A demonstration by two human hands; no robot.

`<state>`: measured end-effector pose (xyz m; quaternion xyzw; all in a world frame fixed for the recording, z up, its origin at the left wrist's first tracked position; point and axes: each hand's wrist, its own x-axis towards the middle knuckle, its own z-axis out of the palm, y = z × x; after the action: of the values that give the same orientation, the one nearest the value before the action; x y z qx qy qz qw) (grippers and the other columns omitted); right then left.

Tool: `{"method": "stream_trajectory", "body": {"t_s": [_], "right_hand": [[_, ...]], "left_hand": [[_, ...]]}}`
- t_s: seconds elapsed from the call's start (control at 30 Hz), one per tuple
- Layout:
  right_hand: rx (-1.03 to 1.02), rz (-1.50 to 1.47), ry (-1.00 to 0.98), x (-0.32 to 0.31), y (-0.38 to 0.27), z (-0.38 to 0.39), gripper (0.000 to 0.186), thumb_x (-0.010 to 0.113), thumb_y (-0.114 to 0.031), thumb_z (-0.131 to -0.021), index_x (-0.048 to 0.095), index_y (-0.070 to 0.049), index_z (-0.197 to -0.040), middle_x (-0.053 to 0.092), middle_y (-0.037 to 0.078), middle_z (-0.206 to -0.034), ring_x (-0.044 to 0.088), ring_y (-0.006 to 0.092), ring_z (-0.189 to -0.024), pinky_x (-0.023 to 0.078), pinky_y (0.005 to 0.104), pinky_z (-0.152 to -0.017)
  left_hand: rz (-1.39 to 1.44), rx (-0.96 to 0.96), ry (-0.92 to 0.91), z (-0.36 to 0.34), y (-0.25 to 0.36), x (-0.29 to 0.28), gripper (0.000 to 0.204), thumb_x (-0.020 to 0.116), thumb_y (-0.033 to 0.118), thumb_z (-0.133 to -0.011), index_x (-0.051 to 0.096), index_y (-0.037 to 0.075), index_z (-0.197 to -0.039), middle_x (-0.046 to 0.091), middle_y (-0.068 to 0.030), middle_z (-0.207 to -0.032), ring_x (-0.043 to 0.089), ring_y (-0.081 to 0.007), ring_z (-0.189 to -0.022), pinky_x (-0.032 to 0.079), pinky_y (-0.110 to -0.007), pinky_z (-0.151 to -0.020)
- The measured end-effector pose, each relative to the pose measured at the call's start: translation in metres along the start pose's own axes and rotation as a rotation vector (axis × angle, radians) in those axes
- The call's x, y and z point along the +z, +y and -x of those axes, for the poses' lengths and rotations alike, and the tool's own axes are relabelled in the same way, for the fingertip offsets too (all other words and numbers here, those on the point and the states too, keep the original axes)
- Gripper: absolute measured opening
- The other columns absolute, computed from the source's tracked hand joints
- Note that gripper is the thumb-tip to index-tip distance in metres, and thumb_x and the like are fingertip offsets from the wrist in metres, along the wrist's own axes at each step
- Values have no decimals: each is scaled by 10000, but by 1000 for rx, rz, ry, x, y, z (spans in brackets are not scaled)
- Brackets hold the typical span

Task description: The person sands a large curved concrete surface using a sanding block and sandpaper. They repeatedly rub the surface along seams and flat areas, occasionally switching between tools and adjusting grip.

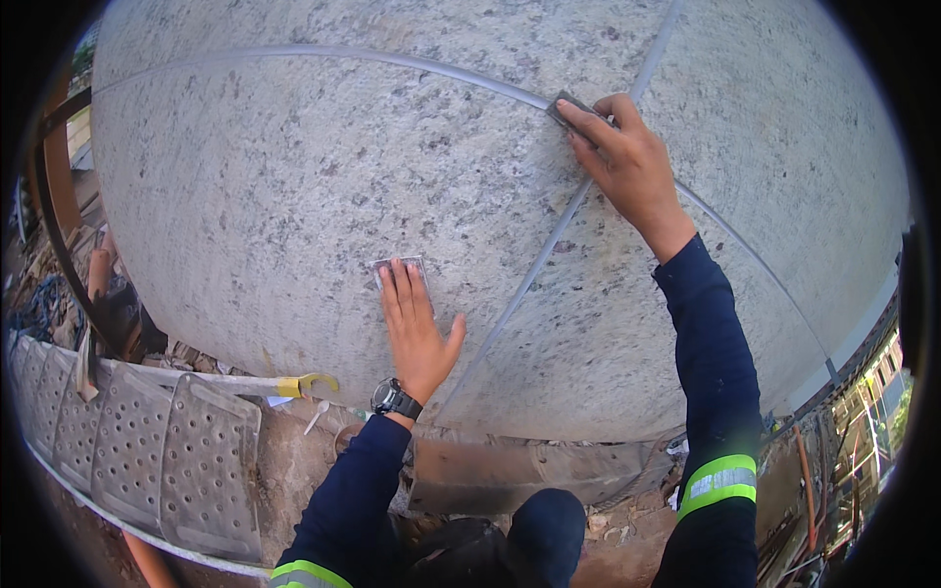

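A large grey, dark-speckled stone-like panel surface (323,176) fills most of the view, crossed by pale joint strips (534,274). Up where two strips meet, my right hand (632,157) grips a small dark rectangular block (573,106) and holds it against the strip. Lower and to the left, my left hand (417,328) lies with its fingers stretched out and thumb apart. Its fingertips rest flat over a small thin grey square piece (423,265) on the panel. The fingers partly cover that piece. A black watch (396,400) circles my left wrist.
Perforated metal planks (162,456) run along the lower left, beside a rail with a yellow hooked end (309,384). A brown beam (520,475) lies below the panel, above my knee (549,534). Rubble and a rusty frame (59,196) stand at the left edge.
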<state>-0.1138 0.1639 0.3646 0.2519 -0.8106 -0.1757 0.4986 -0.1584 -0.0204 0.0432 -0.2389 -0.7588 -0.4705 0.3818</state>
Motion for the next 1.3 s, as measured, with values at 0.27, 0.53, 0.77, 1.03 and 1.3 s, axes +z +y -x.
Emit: {"method": "stream_trajectory", "body": {"t_s": [0.27, 0.53, 0.77, 1.03, 1.3], "right_hand": [[6, -50, 9, 8, -7, -12, 372, 763, -150, -971, 752, -226, -1334, 614, 76, -1055, 693, 262, -791, 585, 396, -696], [9, -84, 40, 13, -8, -11, 377, 773, -163, -960, 748, -223, -1332, 610, 85, -1064, 698, 274, -801, 593, 404, -713], [43, -88, 155, 37, -29, -34, 353, 753, -170, -976, 744, -199, -1328, 615, 102, -1048, 687, 273, -806, 583, 395, -714], [393, -576, 298, -7, -59, -11, 397, 653, -311, -1069, 679, -93, -1401, 702, 113, -1116, 682, 188, -836, 552, 316, -697], [1127, -1888, 282, -53, -124, 124, 438, 462, -386, -1164, 505, -59, -1452, 706, 174, -1124, 657, 166, -854, 498, 266, -643]], "left_hand": [[-29, -4, 15, -1, 1, 4, 1072, 791, 253, -879, 155, -63, -1683, 98, -304, -1763, 51, -499, -1639, 162, -608, -1304], [-14, 9, 46, 0, -1, 8, 1080, 792, 218, -879, 132, -52, -1690, 79, -315, -1763, 52, -525, -1631, 161, -619, -1298], [-39, 7, 46, -2, 2, 11, 1093, 807, 237, -877, 136, -59, -1687, 93, -314, -1760, 63, -515, -1633, 155, -602, -1305], [-39, -19, 103, -19, -20, -7, 1045, 848, 269, -865, 253, 40, -1693, 144, -240, -1777, 94, -497, -1634, 183, -592, -1303], [-83, 36, 197, -41, -48, -37, 804, 725, 80, -895, 419, 94, -1639, 291, -208, -1738, 266, -458, -1598, 292, -553, -1280]]}}
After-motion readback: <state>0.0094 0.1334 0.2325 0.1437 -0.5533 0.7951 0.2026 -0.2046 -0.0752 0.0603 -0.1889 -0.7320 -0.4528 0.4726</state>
